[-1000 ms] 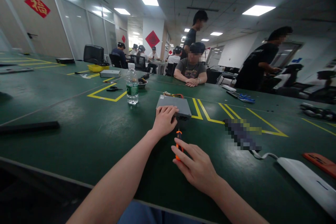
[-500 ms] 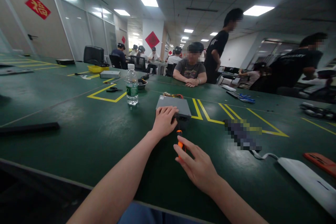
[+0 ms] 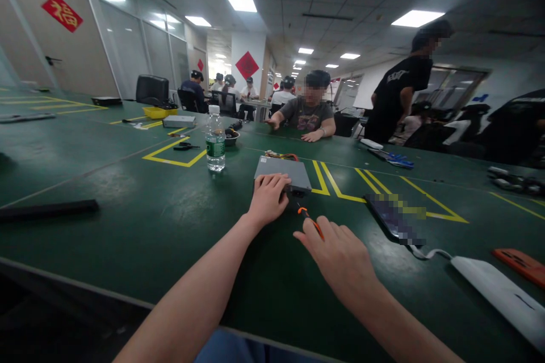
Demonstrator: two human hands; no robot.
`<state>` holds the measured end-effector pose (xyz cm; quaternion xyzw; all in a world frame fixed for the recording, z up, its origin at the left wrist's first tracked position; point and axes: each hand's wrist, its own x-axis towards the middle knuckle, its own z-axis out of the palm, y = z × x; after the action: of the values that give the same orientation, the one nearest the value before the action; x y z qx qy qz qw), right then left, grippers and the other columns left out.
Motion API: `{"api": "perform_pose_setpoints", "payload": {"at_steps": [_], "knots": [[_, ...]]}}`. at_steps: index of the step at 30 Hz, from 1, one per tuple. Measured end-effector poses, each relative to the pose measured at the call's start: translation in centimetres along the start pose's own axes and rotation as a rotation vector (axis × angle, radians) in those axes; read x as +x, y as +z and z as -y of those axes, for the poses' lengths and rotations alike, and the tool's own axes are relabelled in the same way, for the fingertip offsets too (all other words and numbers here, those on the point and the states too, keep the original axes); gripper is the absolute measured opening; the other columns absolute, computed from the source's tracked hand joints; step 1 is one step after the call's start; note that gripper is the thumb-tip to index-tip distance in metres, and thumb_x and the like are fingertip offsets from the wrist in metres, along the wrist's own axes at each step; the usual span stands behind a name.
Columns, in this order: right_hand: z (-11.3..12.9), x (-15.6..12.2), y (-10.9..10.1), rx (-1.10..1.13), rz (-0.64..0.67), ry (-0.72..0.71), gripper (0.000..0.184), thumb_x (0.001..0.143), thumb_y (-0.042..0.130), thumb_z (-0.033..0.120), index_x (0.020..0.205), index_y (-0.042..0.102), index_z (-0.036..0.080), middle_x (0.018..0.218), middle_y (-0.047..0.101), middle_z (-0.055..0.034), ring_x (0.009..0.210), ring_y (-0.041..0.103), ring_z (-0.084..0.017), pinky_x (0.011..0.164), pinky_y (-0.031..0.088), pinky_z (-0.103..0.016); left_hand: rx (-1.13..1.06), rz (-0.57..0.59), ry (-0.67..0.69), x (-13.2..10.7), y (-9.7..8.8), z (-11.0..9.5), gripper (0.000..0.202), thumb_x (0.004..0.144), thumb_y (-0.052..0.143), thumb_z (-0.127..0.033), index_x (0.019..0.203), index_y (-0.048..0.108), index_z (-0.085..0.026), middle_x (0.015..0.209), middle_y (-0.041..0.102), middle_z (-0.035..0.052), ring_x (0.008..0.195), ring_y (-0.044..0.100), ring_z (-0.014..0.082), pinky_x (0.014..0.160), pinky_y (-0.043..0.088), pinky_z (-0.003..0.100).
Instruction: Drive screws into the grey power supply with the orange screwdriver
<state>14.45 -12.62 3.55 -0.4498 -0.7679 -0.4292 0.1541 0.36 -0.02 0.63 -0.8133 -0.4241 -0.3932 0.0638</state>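
A flat grey metal box (image 3: 286, 172) with coloured wires at its far end lies on the green table (image 3: 128, 210). My left hand (image 3: 268, 198) rests on the box's near left corner, fingers curled over its edge. My right hand (image 3: 338, 255) holds an orange-handled screwdriver (image 3: 309, 218) between its fingers. The tool slants up and left, its tip at the box's near side.
A water bottle (image 3: 215, 142) stands left of the box. A phone (image 3: 394, 216), a white power strip (image 3: 498, 289) and an orange item (image 3: 522, 264) lie at the right. A seated person (image 3: 309, 113) faces me across the table. Others stand at the right.
My right hand has shifted right and turned, tilting the screwdriver from upright to slanted. The standing people behind have walked to the right. The seated person has stretched out one arm.
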Motion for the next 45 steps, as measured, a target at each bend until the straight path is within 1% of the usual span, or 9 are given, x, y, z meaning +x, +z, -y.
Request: {"api": "perform_pose_setpoints", "payload": {"at_steps": [6,13,22,26,29,33,39,42,45], "knots": [[1.1,-0.3,0.3,-0.026,0.289,0.123,0.022,0.084,0.034,0.006,0.082,0.053,0.016,0.062,0.055,-0.0046,0.053,0.053,-0.017,0.051,0.033,-0.028,-0.002,0.006,0.004,-0.1,-0.2,-0.1,0.033,0.077,0.046,-0.019,0.11,0.05,-0.024,0.122,0.054,0.0001,0.115,0.042,0.0196,0.097,0.026,0.038],[1.8,1.1,0.6,0.475,0.729,0.654,0.01,0.08,0.048,0.027,0.081,0.05,0.017,0.061,0.057,-0.0062,0.058,0.058,-0.023,0.052,0.033,-0.028,0.007,0.005,-0.012,-0.1,-0.1,-0.1,0.034,0.076,0.048,-0.017,0.109,0.05,-0.025,0.124,0.053,0.0,0.116,0.041,0.02,0.099,0.025,0.039],[4.0,0.6,1.7,1.338,0.623,0.985,0.037,0.088,0.019,0.046,0.081,0.044,0.019,0.052,0.047,0.0043,0.048,0.046,-0.01,0.048,0.036,-0.021,0.007,-0.012,0.003,-0.2,-0.1,-0.1,0.035,0.076,0.048,-0.016,0.109,0.05,-0.025,0.123,0.053,0.0001,0.116,0.041,0.0199,0.099,0.026,0.039],[5.1,1.3,1.0,1.805,0.342,1.318,0.038,0.079,0.039,0.055,0.086,0.047,0.018,0.053,0.041,0.0064,0.045,0.035,-0.008,0.043,0.03,-0.019,0.007,-0.013,0.001,-0.1,-0.1,-0.2,0.035,0.076,0.048,-0.016,0.109,0.049,-0.024,0.123,0.054,0.0002,0.116,0.042,0.0195,0.098,0.026,0.038],[5.4,1.2,1.1,1.768,0.288,1.42,0.044,0.072,0.05,0.057,0.094,0.045,0.019,0.055,0.037,0.0084,0.043,0.031,-0.007,0.037,0.024,-0.018,0.005,-0.015,0.004,-0.1,-0.1,-0.2,0.034,0.076,0.048,-0.016,0.109,0.049,-0.024,0.123,0.054,0.0003,0.116,0.042,0.0194,0.098,0.026,0.039],[5.2,0.4,1.8,1.362,0.283,1.237,0.04,0.065,0.062,0.041,0.095,0.044,0.02,0.064,0.047,0.0053,0.049,0.046,-0.011,0.042,0.038,-0.023,0.011,-0.016,0.001,-0.1,-0.1,-0.2,0.034,0.076,0.048,-0.016,0.109,0.049,-0.025,0.124,0.053,0.0001,0.116,0.042,0.0187,0.099,0.025,0.039],[4.7,-0.6,1.9,0.76,0.115,0.81,0.022,0.078,0.044,0.027,0.098,0.05,0.019,0.089,0.059,-0.0083,0.073,0.061,-0.021,0.055,0.048,-0.03,0.012,-0.001,-0.007,-0.1,-0.1,-0.2,0.033,0.076,0.047,-0.016,0.108,0.05,-0.025,0.124,0.053,-0.0003,0.117,0.041,0.0187,0.1,0.024,0.039],[4.7,-0.5,1.6,0.614,0.116,0.737,0.03,0.083,0.037,0.025,0.111,0.043,0.017,0.088,0.061,-0.0079,0.071,0.063,-0.021,0.056,0.049,-0.031,0.014,0.01,-0.012,0.0,-0.1,-0.1,0.034,0.076,0.047,-0.015,0.109,0.05,-0.025,0.125,0.052,-0.0001,0.116,0.042,0.0195,0.099,0.024,0.04],[4.8,-0.3,1.4,0.549,0.066,0.66,0.021,0.085,0.035,0.024,0.102,0.046,0.018,0.089,0.059,-0.008,0.072,0.062,-0.019,0.055,0.049,-0.028,0.013,0.013,-0.009,0.0,0.0,-0.1,0.035,0.076,0.048,-0.016,0.11,0.05,-0.025,0.125,0.052,0.0001,0.116,0.042,0.0197,0.099,0.025,0.039]]}}
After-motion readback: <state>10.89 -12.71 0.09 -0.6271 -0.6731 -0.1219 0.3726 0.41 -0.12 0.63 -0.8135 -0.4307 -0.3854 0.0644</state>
